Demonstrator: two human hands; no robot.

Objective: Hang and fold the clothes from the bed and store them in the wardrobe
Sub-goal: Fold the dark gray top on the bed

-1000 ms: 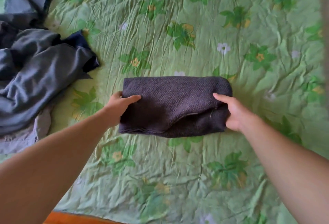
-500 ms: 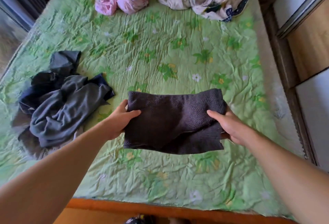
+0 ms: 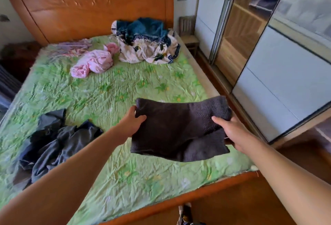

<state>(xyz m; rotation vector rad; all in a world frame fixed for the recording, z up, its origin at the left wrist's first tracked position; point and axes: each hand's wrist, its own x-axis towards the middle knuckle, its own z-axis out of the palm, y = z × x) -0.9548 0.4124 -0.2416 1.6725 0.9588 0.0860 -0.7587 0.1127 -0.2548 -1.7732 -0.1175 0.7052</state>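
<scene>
A folded dark knitted garment (image 3: 177, 130) hangs in the air above the bed's near right corner. My left hand (image 3: 131, 123) grips its left edge, thumb on top. Its right edge is held by my right hand (image 3: 232, 131), thumb over the fabric and fingers underneath. The bed (image 3: 107, 95) has a crumpled green flowered cover. A heap of dark grey and navy clothes (image 3: 55, 140) lies on its left side. The wardrobe (image 3: 268, 49) with sliding mirrored and white doors stands to the right of the bed.
A pink bundle (image 3: 95, 61) and a white-and-teal patterned heap (image 3: 146, 44) lie near the wooden headboard (image 3: 93, 6). A small wooden chair (image 3: 189, 35) stands between headboard and wardrobe. The orange-brown footboard (image 3: 179, 201) runs along the bed's near edge.
The folded garment has been lifted off the bed in both hands and carried right, toward the wardrobe. My view has risen and swung right, bringing the headboard and wardrobe into sight.
</scene>
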